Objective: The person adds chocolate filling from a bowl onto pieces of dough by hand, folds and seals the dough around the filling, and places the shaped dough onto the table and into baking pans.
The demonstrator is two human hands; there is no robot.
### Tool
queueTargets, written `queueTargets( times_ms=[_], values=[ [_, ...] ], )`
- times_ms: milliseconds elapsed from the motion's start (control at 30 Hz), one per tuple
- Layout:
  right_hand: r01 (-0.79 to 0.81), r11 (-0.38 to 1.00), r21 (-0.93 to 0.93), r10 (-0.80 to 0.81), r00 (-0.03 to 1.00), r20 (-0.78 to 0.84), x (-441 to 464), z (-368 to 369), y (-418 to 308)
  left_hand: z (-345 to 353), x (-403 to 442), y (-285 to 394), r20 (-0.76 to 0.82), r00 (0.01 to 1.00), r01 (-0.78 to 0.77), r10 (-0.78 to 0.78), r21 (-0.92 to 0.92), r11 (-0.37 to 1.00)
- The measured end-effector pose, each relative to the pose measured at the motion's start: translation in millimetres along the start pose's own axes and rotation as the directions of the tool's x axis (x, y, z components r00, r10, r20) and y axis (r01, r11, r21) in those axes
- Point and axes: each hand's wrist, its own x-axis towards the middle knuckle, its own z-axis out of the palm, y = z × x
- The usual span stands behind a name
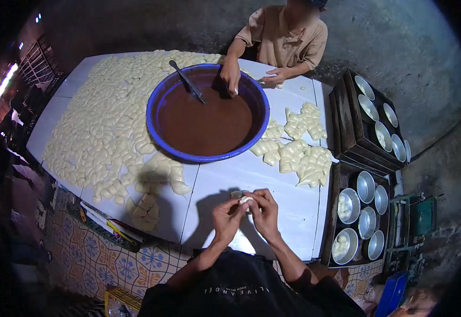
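Near the front edge of the table, my left hand [226,221] and my right hand [264,211] meet, fingers pinched around a small piece of pale dough [247,201]. Fingers partly cover the dough, so its full shape is hidden. Just behind my fingertips is a small greyish object [235,194] that I cannot make out. Beyond my hands stands a large blue basin [152,132] of smooth brown filling [204,124]. A dark long-handled utensil [187,80] leans in it. Pieces of dough [294,156] lie in clusters right of the basin.
Many dough pieces [98,121] cover the table's left side. Across from me a co-worker [288,47] reaches one hand into the basin. At right, wooden crates [341,182] hold round metal tins [366,222], some with dough inside. A tray of tools [111,227] hangs below the front-left edge.
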Motion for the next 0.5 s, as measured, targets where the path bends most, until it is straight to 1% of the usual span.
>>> queueTargets(
  times_ms=[33,67,100,167,200,233,300,333,367,433,467,500],
  values=[
    [0.059,0.990,-0.125,-0.056,0.998,0.029,5.0,1.4,-1.7,-0.5,-0.8,3.9,-0.063,0.997,0.049,-0.049,-0.013,0.999],
    [0.095,0.994,-0.054,-0.096,0.995,-0.010,10.0,2.8,-2.3,-1.2,0.3,5.8,-0.126,0.987,0.093,-0.096,-0.031,0.995],
    [0.132,0.991,0.014,-0.131,0.990,-0.047,13.6,3.6,-4.2,-2.5,1.2,-1.2,-0.134,0.986,0.092,-0.095,-0.035,0.995],
    [0.283,0.959,-0.005,-0.278,0.945,0.174,11.6,14.1,-13.6,-7.2,2.8,-14.1,0.069,0.993,0.109,-0.092,-0.315,0.943],
    [0.264,0.952,0.157,-0.287,0.946,0.152,7.6,20.1,-0.5,-13.1,4.5,-12.6,0.290,0.924,0.381,-0.249,-0.749,0.542],
    [0.294,0.951,0.100,-0.307,0.938,0.162,9.2,22.2,5.2,-11.0,5.3,-10.9,0.302,0.882,0.440,-0.361,-0.803,0.402],
    [0.292,0.949,0.115,-0.312,0.922,0.229,18.1,17.9,-3.1,-12.1,1.7,-14.6,0.378,0.863,0.480,-0.335,-0.820,0.312],
    [-0.096,0.900,0.424,-0.025,0.962,0.272,13.9,19.3,-9.2,-18.1,4.9,-15.9,0.488,0.852,0.521,-0.188,-0.825,0.220],
    [-0.025,0.915,0.404,-0.129,0.928,0.349,26.7,8.0,15.3,-18.8,16.6,-10.1,0.568,0.823,0.564,-0.013,-0.815,0.133],
    [-0.234,0.760,0.607,-0.026,0.921,0.388,22.4,5.5,52.5,-14.5,51.6,20.9,0.657,0.726,0.578,0.204,-0.743,0.338],
    [-0.240,0.766,0.597,-0.010,0.923,0.384,27.8,5.0,37.6,-21.9,77.6,5.7,0.647,0.744,0.484,0.169,-0.695,0.532],
    [-0.245,0.771,0.588,0.006,0.925,0.379,33.1,4.7,21.6,-24.7,103.5,29.6,0.565,0.819,0.344,0.096,-0.619,0.706]
  ],
)
